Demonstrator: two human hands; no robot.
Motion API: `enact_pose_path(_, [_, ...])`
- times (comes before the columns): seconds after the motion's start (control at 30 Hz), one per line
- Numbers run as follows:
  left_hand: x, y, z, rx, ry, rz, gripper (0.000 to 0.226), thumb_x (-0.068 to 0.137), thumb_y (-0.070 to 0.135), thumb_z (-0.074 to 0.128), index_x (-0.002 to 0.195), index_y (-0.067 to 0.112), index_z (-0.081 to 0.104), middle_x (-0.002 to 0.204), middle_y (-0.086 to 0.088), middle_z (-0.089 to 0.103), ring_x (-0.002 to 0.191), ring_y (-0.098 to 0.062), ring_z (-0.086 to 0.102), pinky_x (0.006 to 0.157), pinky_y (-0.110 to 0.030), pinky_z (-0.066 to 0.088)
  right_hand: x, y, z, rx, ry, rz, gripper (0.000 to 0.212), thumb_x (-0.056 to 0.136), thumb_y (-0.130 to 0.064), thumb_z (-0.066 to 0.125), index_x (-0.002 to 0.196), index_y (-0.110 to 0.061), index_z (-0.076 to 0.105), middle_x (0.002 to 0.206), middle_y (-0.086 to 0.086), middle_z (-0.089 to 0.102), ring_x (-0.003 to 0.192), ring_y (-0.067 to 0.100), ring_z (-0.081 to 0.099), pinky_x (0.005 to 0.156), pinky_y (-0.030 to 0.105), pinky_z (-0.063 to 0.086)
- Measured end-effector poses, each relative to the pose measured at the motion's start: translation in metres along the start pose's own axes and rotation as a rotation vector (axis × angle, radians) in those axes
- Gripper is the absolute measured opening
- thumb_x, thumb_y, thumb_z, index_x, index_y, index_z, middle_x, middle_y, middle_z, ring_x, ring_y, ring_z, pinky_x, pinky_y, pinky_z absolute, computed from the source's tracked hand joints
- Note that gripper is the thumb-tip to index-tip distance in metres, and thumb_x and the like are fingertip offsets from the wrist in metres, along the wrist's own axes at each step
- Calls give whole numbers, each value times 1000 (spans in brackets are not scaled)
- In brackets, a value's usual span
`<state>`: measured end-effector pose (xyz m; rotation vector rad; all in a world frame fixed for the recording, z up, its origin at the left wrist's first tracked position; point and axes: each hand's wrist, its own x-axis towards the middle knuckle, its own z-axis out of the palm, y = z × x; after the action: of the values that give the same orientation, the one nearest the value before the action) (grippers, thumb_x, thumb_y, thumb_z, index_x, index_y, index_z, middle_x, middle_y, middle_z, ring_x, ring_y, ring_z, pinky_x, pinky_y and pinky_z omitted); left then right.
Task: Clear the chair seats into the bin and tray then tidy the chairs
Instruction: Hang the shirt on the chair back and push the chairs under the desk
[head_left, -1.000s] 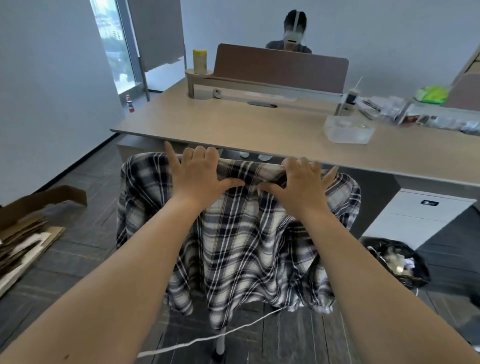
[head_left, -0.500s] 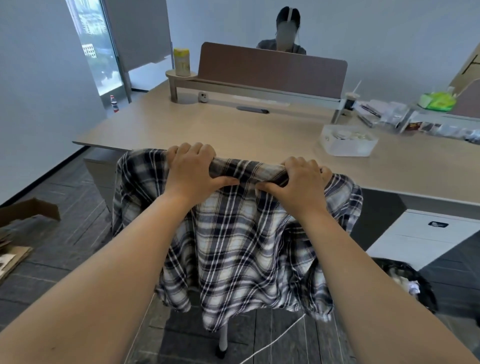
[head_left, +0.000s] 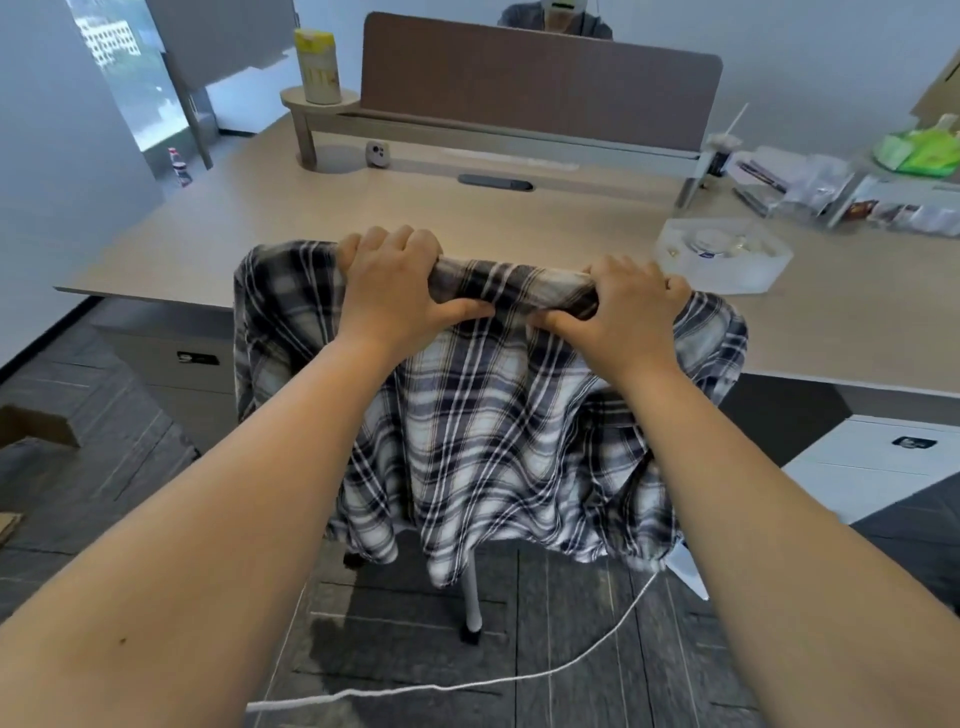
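Note:
A chair stands in front of me with a black-and-white plaid shirt (head_left: 483, 441) draped over its backrest, which hides the back and seat. Only a white chair leg (head_left: 471, 597) shows below the cloth. My left hand (head_left: 395, 291) grips the top of the backrest through the shirt on the left. My right hand (head_left: 621, 312) grips it the same way on the right. The chair's top edge overlaps the front edge of the beige desk (head_left: 311, 228). A clear plastic tray (head_left: 727, 260) with small items sits on the desk at the right.
A brown divider panel (head_left: 540, 73) crosses the desk, with a person seated behind it. A yellow canister (head_left: 317, 65) stands on a small shelf. White drawer units (head_left: 878, 467) sit under the desk at both sides. A white cord (head_left: 467, 680) trails over the dark floor. Cardboard (head_left: 31, 426) lies left.
Both hands closed their fingers around the shirt-covered backrest top. The chair and I have moved closer to the desk, and the black bin bag at the right left the view.

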<state>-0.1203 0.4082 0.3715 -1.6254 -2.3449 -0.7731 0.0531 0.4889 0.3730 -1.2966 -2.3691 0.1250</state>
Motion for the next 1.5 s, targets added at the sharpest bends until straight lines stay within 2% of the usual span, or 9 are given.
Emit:
enact_pose_path(0.17, [26,-9,10,-15,-7,21,61,66,61,62,88,6,49,90,-9,49,98,-31,45,91,-42,31,26,-1,9,-3,11,19,46,77,-55,60,82,-16,35,88,0,39,88,16,29,95,42,28])
enact_pose_path(0.37, [34,-4,17,4,42,46,63,69,59,61,97,3,52,100,-12,54,103,-30,43,88,-34,19,37,6,8,16,35,14,45,76,-52,62,85,-15,38,90,0,38,105,26,43,96,42,27])
enact_pose_path(0.63, [22,0,2,-97,-67,14,54,76,49,60,112,9,52,118,-13,52,114,-32,41,101,-43,28,25,5,5,0,33,10,57,76,-53,62,111,-10,51,114,10,53,110,30,43,99,41,27])
enact_pose_path(0.77, [11,28,-7,-203,2,26,43,83,33,57,119,10,50,126,-12,51,121,-31,39,105,-41,24,0,19,-15,139,110,65,52,81,-39,62,119,-7,49,122,15,50,116,31,41,100,37,32])
enact_pose_path(0.93, [-3,112,-4,-369,-95,200,38,86,23,55,120,6,50,123,-14,54,114,-31,47,97,-39,36,-51,70,-62,249,160,228,30,86,-21,56,106,0,56,111,18,59,106,33,53,86,37,43])
enact_pose_path(1.07, [-21,207,17,-470,-276,338,30,87,21,53,113,6,53,120,-12,55,107,-29,51,92,-37,41,-112,141,-114,254,224,459,25,89,-21,51,104,-4,58,108,12,65,94,25,56,73,27,37])
enact_pose_path(1.2, [-55,318,44,-551,-462,481,25,86,23,55,105,7,58,112,-8,61,94,-22,54,78,-28,38,-188,223,-169,198,320,669,25,90,-24,51,105,-6,58,102,9,65,90,24,55,72,27,35])
enact_pose_path(1.33, [-102,431,66,-628,-563,592,18,86,22,54,97,9,60,93,-1,56,84,-18,51,73,-26,36,-265,306,-225,159,424,819,21,89,-23,52,102,-8,60,87,0,55,86,21,53,70,25,33])
enact_pose_path(1.5, [-157,568,82,-707,-595,677,19,86,23,54,97,9,61,92,2,55,86,-16,49,76,-26,36,-351,396,-293,84,530,944,21,88,-21,51,101,-8,62,88,0,54,84,15,46,62,20,25])
